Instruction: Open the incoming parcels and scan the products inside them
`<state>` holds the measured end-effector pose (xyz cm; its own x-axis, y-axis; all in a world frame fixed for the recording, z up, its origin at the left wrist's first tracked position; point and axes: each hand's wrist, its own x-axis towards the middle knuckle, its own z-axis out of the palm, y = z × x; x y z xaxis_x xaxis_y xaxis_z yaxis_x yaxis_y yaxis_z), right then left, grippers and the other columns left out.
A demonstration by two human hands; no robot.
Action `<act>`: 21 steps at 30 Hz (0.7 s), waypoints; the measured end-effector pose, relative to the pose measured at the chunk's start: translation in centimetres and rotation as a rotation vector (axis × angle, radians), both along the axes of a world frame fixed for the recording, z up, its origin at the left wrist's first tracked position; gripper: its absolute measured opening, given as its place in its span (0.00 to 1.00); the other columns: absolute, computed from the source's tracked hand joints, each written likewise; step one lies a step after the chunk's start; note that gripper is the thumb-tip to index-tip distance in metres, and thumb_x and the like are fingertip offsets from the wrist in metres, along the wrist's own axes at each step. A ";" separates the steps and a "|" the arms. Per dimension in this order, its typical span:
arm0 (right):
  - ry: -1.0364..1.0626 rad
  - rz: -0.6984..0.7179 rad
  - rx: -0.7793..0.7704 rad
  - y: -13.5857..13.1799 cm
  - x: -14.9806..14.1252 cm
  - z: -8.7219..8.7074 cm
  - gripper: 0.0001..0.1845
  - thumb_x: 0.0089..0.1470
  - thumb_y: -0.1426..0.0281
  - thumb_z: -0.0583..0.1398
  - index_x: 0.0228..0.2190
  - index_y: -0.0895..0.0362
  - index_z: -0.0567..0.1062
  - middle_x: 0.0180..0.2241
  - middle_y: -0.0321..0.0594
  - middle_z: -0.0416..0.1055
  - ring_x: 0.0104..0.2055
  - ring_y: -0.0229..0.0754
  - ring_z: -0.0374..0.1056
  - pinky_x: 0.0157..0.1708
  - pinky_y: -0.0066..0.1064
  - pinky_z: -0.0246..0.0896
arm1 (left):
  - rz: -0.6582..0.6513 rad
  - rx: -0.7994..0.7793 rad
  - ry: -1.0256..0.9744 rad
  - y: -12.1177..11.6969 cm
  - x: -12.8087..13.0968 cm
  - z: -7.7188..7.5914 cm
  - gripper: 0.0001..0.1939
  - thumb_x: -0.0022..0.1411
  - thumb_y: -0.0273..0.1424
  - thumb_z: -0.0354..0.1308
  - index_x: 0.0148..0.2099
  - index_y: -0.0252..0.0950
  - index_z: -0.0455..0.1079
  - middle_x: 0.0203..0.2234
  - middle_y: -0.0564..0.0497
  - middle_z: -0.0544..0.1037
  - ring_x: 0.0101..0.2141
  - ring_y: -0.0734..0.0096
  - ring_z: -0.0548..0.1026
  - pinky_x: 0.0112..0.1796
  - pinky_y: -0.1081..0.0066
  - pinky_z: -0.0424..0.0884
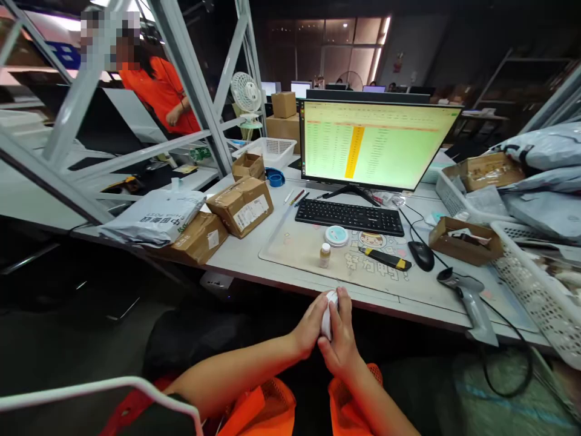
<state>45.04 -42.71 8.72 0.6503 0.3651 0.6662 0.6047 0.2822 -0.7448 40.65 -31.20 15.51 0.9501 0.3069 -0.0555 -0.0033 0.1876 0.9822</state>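
Observation:
My left hand [311, 324] and my right hand [341, 333] are closed together around a small white object [327, 320], just off the table's front edge. The fingers cover most of it, so its kind does not show. Beyond them on the desk mat [290, 245] stands a small bottle [324, 257] with a white lid. Behind the bottle is a round tub [336, 235] with a pale blue and white top. To their right lies a black and yellow utility knife [385, 258].
A keyboard [349, 216] and monitor [376, 145] stand behind. At right are a mouse [421, 255], a barcode scanner [469, 303] and white baskets [540, 290]. Cardboard boxes [240, 206] and a grey mailer bag [157, 215] lie at left, near a metal frame. A person in orange [158, 91] is beyond.

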 end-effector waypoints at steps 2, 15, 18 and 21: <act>0.042 -0.058 0.101 1.5 -0.6 0.2 0.32 0.66 0.50 0.60 0.68 0.36 0.66 0.75 0.36 0.50 0.78 0.58 0.43 0.74 0.66 0.33 | 0.043 0.161 -0.089 -0.9 0.1 -0.7 0.39 0.70 0.61 0.48 0.65 0.36 0.71 0.57 0.37 0.75 0.58 0.49 0.72 0.64 0.50 0.63; 1.038 0.399 0.249 3.3 -1.8 6.0 0.41 0.62 0.36 0.54 0.63 0.48 0.73 0.67 0.43 0.67 0.71 0.50 0.60 0.74 0.51 0.48 | 0.067 1.272 -0.693 5.0 -0.5 -0.3 0.34 0.62 0.51 0.61 0.66 0.43 0.70 0.57 0.35 0.71 0.57 0.44 0.72 0.56 0.45 0.70; 0.719 0.400 0.131 2.9 1.0 6.2 0.38 0.68 0.39 0.49 0.66 0.47 0.70 0.70 0.43 0.63 0.73 0.49 0.57 0.73 0.51 0.51 | 0.100 1.159 -0.670 6.5 -0.4 0.9 0.36 0.63 0.47 0.61 0.70 0.41 0.63 0.60 0.34 0.70 0.58 0.46 0.72 0.57 0.49 0.71; 0.335 0.028 -0.033 2.7 8.2 7.6 0.32 0.70 0.45 0.52 0.60 0.52 0.75 0.66 0.46 0.68 0.70 0.50 0.61 0.72 0.50 0.52 | 0.201 1.127 -0.444 10.4 0.7 2.5 0.33 0.65 0.42 0.59 0.69 0.38 0.63 0.59 0.36 0.73 0.59 0.48 0.72 0.60 0.52 0.68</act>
<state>53.20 -40.03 16.34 0.8206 0.4037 0.4045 0.3169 0.2676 -0.9099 41.31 -20.84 18.05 0.7494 0.1168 0.6517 -0.3099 -0.8080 0.5012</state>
